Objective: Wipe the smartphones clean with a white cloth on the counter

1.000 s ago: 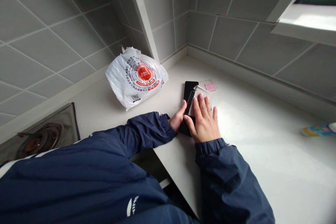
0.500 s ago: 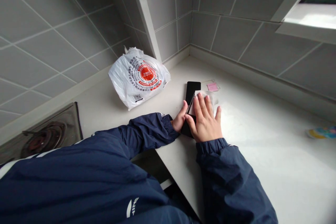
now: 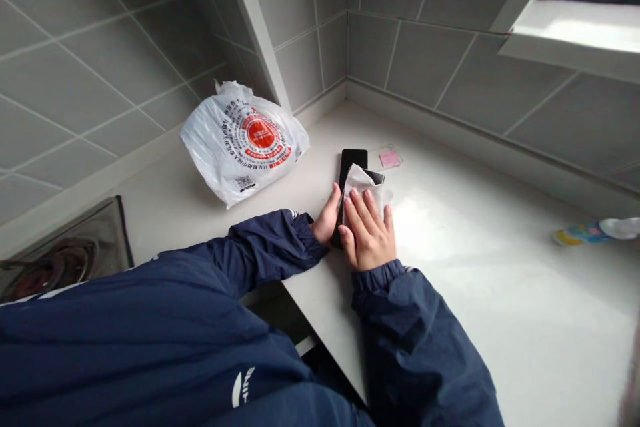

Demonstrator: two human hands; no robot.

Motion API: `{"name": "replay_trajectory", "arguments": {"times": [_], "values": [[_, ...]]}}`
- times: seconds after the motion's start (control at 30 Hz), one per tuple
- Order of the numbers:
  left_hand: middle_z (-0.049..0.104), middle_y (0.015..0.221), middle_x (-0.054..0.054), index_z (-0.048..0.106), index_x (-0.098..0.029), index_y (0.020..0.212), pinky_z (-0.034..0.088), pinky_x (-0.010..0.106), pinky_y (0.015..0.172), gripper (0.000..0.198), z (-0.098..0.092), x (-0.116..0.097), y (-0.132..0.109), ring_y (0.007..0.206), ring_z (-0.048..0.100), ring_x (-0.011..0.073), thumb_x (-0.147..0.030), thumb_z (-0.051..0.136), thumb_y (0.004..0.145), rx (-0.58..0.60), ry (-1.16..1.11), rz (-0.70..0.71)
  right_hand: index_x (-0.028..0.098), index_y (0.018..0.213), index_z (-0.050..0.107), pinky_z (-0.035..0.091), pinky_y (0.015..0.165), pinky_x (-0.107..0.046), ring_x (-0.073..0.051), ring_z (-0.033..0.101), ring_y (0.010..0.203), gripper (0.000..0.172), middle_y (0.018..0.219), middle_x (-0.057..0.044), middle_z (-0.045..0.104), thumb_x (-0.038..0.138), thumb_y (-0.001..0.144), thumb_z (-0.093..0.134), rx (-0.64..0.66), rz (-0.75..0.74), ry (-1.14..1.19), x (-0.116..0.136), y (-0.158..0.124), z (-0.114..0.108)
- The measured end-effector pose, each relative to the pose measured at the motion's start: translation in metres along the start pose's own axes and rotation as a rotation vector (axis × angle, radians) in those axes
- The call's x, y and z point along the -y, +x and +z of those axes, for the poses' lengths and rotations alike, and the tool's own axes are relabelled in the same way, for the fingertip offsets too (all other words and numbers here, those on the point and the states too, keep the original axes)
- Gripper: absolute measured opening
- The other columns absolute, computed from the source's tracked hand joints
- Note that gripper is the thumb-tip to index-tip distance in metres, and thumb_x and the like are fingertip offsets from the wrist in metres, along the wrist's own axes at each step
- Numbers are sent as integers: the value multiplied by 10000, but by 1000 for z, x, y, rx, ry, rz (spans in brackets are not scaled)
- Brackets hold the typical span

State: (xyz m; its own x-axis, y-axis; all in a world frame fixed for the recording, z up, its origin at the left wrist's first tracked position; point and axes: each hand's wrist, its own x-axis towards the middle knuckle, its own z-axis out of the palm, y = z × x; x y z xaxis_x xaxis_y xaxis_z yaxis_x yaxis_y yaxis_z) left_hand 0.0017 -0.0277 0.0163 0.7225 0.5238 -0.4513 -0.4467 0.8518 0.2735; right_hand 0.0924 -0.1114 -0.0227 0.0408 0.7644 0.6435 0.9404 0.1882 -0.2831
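Our left hand [image 3: 327,219] seems to grasp the edge of a black phone [image 3: 351,165] on the white counter [image 3: 475,307], while our open right hand [image 3: 367,230] presses a white cloth [image 3: 363,183] onto it; pushing hard this near the counter's edge could skid the phone off

Left hand [image 3: 327,217] grips black phone [image 3: 351,165]; right hand [image 3: 366,230] presses white cloth [image 3: 361,185] on it.

Daylight pours in from the window [image 3: 580,25], and look at that glare, a pale wash over the counter [image 3: 450,233] right beside the right hand [image 3: 367,230]! The tiled wall [image 3: 415,60] sits dim, a soft shadow tucks under the bag [image 3: 240,147], the edges bow, and a blurry smudge [image 3: 631,380] creeps in bottom right.
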Motion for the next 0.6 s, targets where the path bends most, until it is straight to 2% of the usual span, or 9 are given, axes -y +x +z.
{"name": "replay_trajectory", "arguments": {"times": [0.13, 0.23, 0.3, 0.43, 0.53, 0.6], "values": [[698, 1261, 142, 537, -121, 1464, 383, 331, 1159, 825, -8, -2, 5, 1248, 636, 225, -694, 162, 1005, 97, 15, -63, 155, 1507, 469, 282, 1228, -480, -270, 354, 1510, 526, 1566, -114, 464, 322, 1009, 446, -16, 93, -3, -7, -3, 2], [697, 1257, 155, 550, -97, 1444, 384, 340, 1161, 817, -12, -2, 8, 1246, 638, 235, -676, 169, 1013, 117, 46, -49, 124, 1486, 499, 295, 1217, -527, -316, 298, 1530, 528, 1566, -134, 458, 327, 1000, 459, 2, 124, 3, -5, -4, 2], [708, 1224, 168, 565, -74, 1419, 393, 347, 1155, 827, -13, -3, 9, 1221, 653, 245, -686, 193, 1006, 103, 60, -42, 131, 1448, 550, 257, 1238, -535, -312, 312, 1524, 511, 1530, -125, 507, 341, 985, 494, 24, 63, 39, -3, -4, 0], [730, 1143, 190, 599, -36, 1363, 420, 363, 1134, 864, -14, -5, 10, 1141, 692, 264, -728, 253, 977, 57, 73, -64, 189, 1349, 648, 143, 1289, -504, -253, 462, 1447, 433, 1432, -77, 614, 360, 968, 533, 58, -60, 139, 3, -3, -6], [733, 1118, 203, 602, -18, 1354, 436, 395, 1119, 889, -15, -9, 11, 1085, 713, 273, -729, 225, 976, 79, 67, -80, 198, 1314, 672, 87, 1296, -517, -247, 506, 1414, 415, 1406, -71, 634, 378, 965, 540, 67, -80, 173, 5, -2, -6], [734, 1118, 193, 598, -57, 1377, 444, 436, 1107, 885, -17, -12, 11, 1057, 721, 277, -742, 217, 967, 111, 65, -60, 188, 1317, 668, 93, 1295, -522, -249, 503, 1416, 427, 1411, -78, 630, 391, 965, 536, 73, -95, 182, 6, -3, -4]]}}
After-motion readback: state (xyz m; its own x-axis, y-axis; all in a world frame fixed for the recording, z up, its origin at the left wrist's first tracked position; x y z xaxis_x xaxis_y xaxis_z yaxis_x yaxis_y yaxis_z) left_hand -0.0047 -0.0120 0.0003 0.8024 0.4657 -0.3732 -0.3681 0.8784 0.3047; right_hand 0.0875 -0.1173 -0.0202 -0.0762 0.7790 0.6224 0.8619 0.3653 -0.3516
